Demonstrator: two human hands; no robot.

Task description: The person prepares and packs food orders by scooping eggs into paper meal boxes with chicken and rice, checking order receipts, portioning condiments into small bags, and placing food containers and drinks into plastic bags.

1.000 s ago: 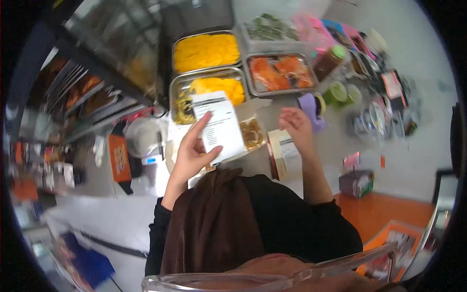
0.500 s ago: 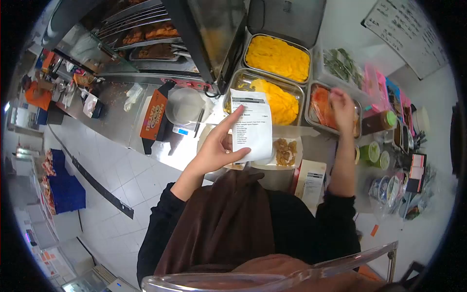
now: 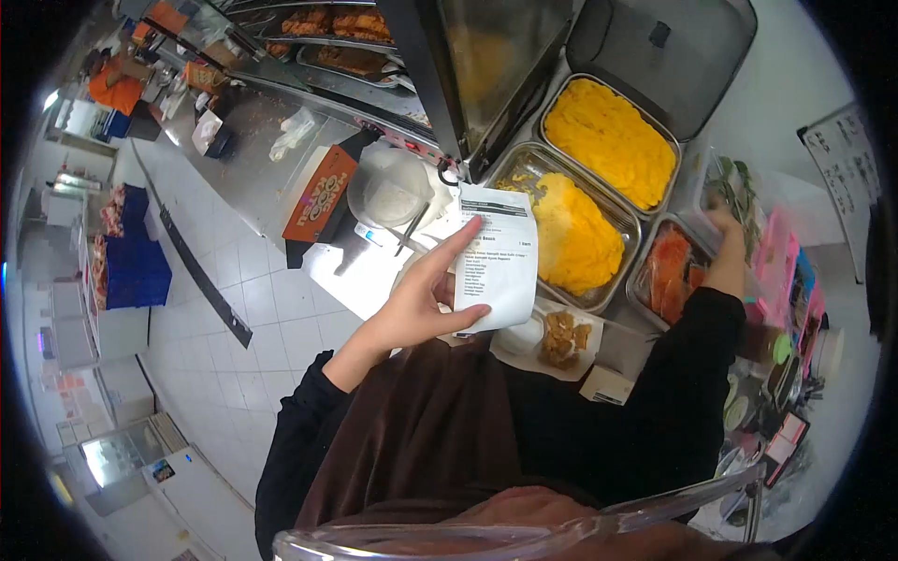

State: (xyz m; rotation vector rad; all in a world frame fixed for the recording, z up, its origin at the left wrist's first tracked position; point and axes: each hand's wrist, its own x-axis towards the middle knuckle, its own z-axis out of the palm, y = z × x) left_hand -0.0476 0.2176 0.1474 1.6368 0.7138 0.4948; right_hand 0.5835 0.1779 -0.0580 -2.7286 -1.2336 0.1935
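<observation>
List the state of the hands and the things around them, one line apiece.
Left hand: gripping the printed slip
Printed slip: print facing the camera
Right hand: at the clear container, grip unclear
Clear container: holding green leaves
Far yellow food: spread broadly
Near yellow food: heaped, metal tray partly bare
Food box: open, brown pieces inside

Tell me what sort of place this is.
Probably a takeaway or restaurant kitchen: the left hand holds a printed slip that looks like an order, steel trays hold heaps of yellow food, and a cabinet has racks of more food.
</observation>
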